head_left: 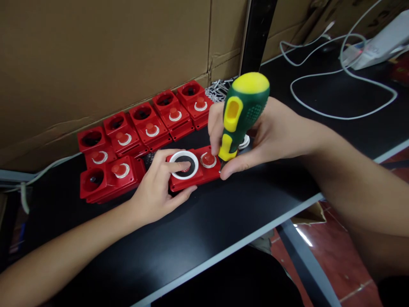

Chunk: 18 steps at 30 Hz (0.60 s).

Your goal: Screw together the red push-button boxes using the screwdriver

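Right grip (pixel 255 140) wraps screwdriver (pixel 243 111), upright over red housing (pixel 191 170); left grip (pixel 159 183) clamps housing.

- Seven red housings on the counter (pixel 204 221): one (pixel 191 168) under the hands, six in a cluster beyond the left hand (pixel 156 187).
- Of the six, five form a back row (pixel 143 119); one (pixel 108 179) sits just left of the left hand.
- One green-and-yellow screwdriver (pixel 239 115), in the right hand (pixel 268 136).
- One white ring (pixel 183 165) on the held housing.
- Two hands at work.
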### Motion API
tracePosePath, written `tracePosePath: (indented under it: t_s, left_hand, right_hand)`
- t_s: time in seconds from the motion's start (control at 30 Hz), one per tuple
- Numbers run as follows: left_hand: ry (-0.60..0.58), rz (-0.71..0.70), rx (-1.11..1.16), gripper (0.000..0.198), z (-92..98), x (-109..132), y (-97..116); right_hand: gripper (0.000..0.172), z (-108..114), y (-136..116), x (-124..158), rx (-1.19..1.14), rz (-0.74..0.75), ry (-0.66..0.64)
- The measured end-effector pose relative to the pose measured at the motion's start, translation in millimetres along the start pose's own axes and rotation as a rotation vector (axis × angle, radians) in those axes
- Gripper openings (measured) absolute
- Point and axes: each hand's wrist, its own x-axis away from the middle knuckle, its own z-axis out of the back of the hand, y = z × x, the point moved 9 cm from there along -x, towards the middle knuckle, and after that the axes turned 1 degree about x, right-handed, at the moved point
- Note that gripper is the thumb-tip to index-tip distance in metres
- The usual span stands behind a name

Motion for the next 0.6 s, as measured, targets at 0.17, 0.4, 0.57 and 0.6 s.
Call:
tracePosePath:
  t_s: [0.17,0.4,0.57,0.6]
  left_hand:
    - [0.001,0.004,0.0,0.055,-0.2,0.5,-0.7]
    - [0.005,0.018,0.008,0.057,-0.6,1.6,-2.1]
    - [0.001,0.001,0.005,0.057,-0.5,0.9,-0.8]
    - [0.0,0.0,0.006,0.056,-0.5,0.7,-0.7]
  right_hand:
    - [0.032,0.2,1.2,0.1,-0.007,0.022,0.009]
    - [0.041,0.8,4.1,2.4,-0.102,-0.087,0.039]
    - [0.037,0.9,6.4,2.6,-0.183,-0.194,0.074]
    - [0.036,1.1,6.1,2.6,-0.201,-0.203,0.08]
